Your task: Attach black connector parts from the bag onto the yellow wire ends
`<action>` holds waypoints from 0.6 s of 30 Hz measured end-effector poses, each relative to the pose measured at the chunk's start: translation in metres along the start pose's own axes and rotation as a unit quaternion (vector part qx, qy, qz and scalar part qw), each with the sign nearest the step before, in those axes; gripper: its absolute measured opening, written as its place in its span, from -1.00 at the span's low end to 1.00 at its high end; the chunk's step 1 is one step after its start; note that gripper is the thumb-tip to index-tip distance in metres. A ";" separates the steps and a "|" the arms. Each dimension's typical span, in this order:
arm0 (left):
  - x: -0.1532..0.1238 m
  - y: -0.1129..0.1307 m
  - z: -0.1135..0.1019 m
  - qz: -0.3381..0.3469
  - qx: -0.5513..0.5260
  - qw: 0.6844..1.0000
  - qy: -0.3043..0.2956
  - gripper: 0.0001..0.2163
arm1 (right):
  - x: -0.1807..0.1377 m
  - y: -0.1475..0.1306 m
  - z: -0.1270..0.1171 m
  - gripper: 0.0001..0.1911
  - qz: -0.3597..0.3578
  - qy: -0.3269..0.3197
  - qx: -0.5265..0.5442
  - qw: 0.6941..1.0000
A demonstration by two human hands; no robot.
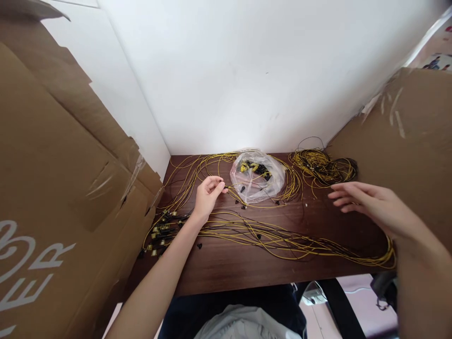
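Note:
Thumb and fingers of my left hand are pinched on a wire end with a small dark piece, just left of the plastic bag. My right hand hovers over the right side of the table, fingers stretched out and holding nothing. A clear plastic bag lies open with yellow and black small parts inside. Around it run loose yellow and black wires. Nearer me stretches a long bundle of yellow and black wires, with yellowish connectors at its left end.
A tangled heap of wires lies at the back right. Small black parts are scattered on the brown table. Cardboard walls close off the left, with another cardboard panel at right. A white wall stands behind.

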State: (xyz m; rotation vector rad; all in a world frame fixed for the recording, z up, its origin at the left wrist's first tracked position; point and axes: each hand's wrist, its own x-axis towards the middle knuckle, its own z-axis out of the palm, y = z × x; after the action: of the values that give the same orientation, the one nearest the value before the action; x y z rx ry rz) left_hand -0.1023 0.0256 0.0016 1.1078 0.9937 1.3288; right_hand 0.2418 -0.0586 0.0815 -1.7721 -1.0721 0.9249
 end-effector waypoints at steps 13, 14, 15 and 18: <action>0.002 -0.002 -0.003 -0.014 -0.019 1.000 0.003 -0.74 | -0.019 -0.012 0.069 -0.45 0.005 -0.136 -0.213 0.967; 0.002 -0.001 -0.003 -0.015 -0.022 1.000 0.005 -0.74 | -0.026 -0.014 0.069 -0.47 0.008 -0.140 -0.194 0.971; 0.002 -0.001 -0.003 -0.017 -0.025 1.000 0.007 -0.73 | -0.034 -0.016 0.070 -0.50 0.010 -0.151 -0.159 0.976; 0.001 0.002 -0.003 -0.023 -0.030 0.999 0.006 -0.73 | -0.054 -0.021 0.085 -0.59 0.019 -0.217 0.023 0.976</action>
State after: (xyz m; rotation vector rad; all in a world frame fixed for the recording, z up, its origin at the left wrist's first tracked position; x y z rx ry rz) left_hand -0.1056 0.0270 0.0028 1.0272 0.9754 1.3220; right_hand 0.1411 -0.0789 0.0777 -1.5929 -1.2761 1.3913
